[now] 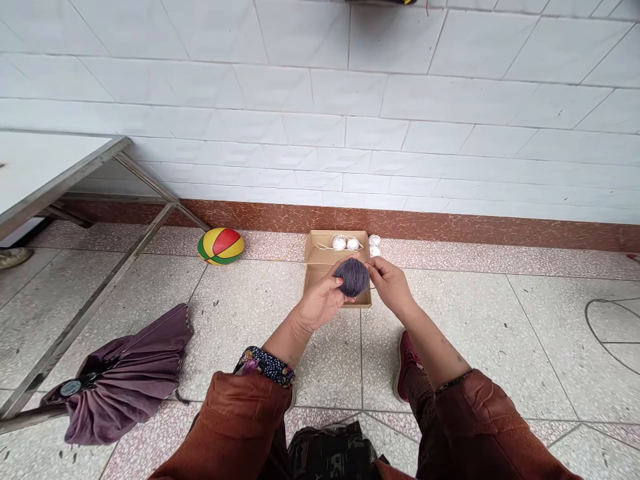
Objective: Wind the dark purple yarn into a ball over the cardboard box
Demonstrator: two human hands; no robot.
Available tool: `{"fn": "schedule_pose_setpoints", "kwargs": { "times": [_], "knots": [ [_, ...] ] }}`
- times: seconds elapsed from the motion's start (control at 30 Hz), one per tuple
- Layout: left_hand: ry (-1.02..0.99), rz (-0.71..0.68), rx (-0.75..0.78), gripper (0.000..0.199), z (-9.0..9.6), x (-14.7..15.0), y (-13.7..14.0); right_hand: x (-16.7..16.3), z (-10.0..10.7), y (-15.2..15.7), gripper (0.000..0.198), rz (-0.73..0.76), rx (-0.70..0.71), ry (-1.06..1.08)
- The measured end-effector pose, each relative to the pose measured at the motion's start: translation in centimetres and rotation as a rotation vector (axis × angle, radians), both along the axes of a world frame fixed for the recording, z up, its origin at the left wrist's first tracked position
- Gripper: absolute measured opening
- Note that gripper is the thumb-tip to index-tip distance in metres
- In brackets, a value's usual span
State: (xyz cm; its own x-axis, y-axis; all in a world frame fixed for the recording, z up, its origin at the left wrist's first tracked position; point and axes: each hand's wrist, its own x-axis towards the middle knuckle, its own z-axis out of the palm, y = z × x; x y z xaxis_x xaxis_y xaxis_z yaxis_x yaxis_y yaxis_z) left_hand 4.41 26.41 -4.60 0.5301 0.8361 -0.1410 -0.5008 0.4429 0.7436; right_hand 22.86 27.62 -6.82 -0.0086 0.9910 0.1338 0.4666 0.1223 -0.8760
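Note:
My left hand (323, 300) is closed around the side of a dark purple-grey ball of yarn (353, 277), its thumb on the front. At the ball's right edge, my right hand (391, 283) has thumb and fingers pinched together; a thin strand seems to lie at the fingertips, though it is too fine to be sure. Below and behind the ball, an open cardboard box (313, 255) rests on the floor, partly hidden by my hands. Two white yarn balls (339, 243) with loose strands lie in its far part. More white balls (375, 241) sit just right of the box.
A yellow, red and green ball (221, 246) lies left of the box. A folded purple umbrella (130, 380) lies by the metal-legged table (65, 170) at left. A wire loop (589, 327) is on the floor at right. The tiled wall (345, 160) stands behind.

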Motion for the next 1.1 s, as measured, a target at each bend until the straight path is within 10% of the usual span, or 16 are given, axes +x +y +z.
{"fn": "schedule_pose_setpoints", "kwargs": {
  "times": [0.37, 0.6, 0.87, 1.1],
  "knots": [
    [0.423, 0.405, 0.122, 0.042, -0.8, -0.2, 1.3, -1.4, -0.4, -1.4, 0.017, 0.408, 0.041, -0.144],
    [0.69, 0.303, 0.232, 0.071, -1.2, -0.4, 1.4, -0.4, 2.2, -1.6, 0.02, 0.328, 0.1, 0.121],
    [0.28, -0.062, 0.145, 0.071, -0.7, -0.3, 0.1, 0.0, 0.4, 0.1, 0.022, 0.011, 0.156, 0.075],
    [0.15, 0.146, 0.047, 0.049, -0.5, -0.3, 1.1, -0.8, -1.6, -0.2, 0.018, 0.136, 0.044, -0.071]
  ]
}}
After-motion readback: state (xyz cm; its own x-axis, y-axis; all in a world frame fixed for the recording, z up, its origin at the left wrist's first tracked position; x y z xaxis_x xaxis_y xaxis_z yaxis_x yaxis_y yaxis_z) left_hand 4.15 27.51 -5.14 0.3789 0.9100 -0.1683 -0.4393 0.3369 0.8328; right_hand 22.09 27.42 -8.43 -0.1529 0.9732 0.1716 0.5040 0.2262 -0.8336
